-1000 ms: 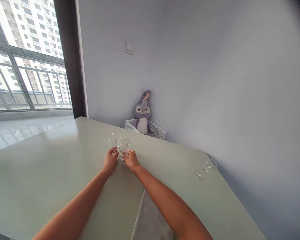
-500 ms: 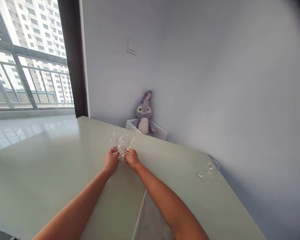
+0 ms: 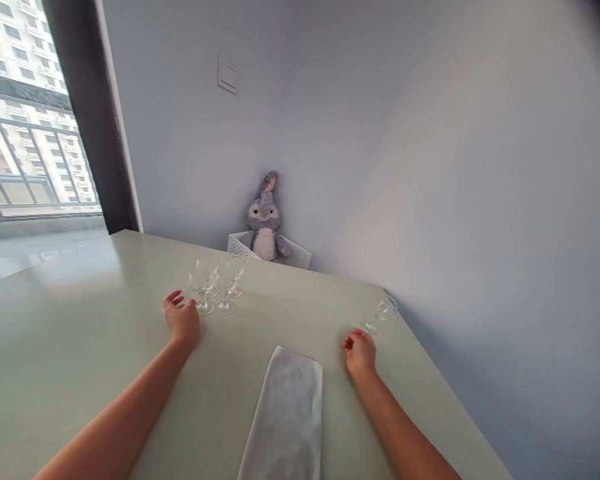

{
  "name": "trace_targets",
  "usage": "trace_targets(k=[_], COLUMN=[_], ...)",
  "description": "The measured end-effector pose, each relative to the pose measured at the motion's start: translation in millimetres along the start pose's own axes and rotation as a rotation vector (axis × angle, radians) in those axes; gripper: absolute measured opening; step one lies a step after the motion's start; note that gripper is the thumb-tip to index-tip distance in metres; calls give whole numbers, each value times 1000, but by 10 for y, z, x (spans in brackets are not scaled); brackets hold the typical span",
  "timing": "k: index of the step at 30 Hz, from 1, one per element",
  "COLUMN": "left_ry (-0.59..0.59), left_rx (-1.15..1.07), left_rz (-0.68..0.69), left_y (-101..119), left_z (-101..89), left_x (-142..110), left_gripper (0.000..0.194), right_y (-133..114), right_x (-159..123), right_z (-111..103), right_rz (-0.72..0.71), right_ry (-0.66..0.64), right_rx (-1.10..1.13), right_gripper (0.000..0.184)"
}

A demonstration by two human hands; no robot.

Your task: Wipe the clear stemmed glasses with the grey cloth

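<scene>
Several clear stemmed glasses (image 3: 215,283) stand upright in a tight group on the pale green table (image 3: 80,333). My left hand (image 3: 181,318) rests just left of them, fingers loosely apart, holding nothing. Another stemmed glass (image 3: 379,313) lies on its side near the table's right edge. My right hand (image 3: 359,351) hovers just short of its foot, fingers curled with nothing in them. A folded grey cloth (image 3: 286,417) lies flat between my forearms.
A grey plush rabbit (image 3: 264,220) sits in a white perforated basket (image 3: 295,252) behind the table's far edge, against the wall. A window with a dark frame (image 3: 87,120) is at the left. The table's right edge runs close to the wall.
Both hands have let go of the grouped glasses. My left hand drew back beside them; my right hand swung right toward the lying glass. The view shifted right, uncovering the cloth.
</scene>
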State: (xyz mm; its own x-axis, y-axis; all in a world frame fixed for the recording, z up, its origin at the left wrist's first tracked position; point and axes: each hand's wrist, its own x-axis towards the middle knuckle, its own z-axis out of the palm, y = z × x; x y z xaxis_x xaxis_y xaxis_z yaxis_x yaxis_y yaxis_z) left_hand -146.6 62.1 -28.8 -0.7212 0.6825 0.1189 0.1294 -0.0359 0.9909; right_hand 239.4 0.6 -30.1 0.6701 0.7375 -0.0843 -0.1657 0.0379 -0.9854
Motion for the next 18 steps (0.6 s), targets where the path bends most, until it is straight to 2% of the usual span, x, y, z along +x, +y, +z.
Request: trace_targets(k=[3, 5, 7, 12, 15, 18], left_ry=[87, 106, 115, 103, 7, -150], left_rx=[-50, -76, -86, -45, -22, -26], left_rz=[-19, 7, 65, 304, 379, 425], left_y=[63, 126, 212, 447, 487, 434], left_z=[-15, -33, -56, -88, -61, -13], left_x=[-18, -53, -107, -318, -484, -649], left_gripper=[42, 41, 40, 35, 30, 23], right_y=[-107, -166, -197, -141, -69, -14], right_x=[355, 527, 637, 627, 432, 121], right_z=[-353, -446, -446, -188, 100, 471], right_rz=[-10, -6, 6, 35, 49, 59], right_ry=[147, 142, 86, -34, -171, -363], right_rx=[38, 41, 29, -30, -68, -115], right_gripper=[30, 37, 41, 31, 28, 26])
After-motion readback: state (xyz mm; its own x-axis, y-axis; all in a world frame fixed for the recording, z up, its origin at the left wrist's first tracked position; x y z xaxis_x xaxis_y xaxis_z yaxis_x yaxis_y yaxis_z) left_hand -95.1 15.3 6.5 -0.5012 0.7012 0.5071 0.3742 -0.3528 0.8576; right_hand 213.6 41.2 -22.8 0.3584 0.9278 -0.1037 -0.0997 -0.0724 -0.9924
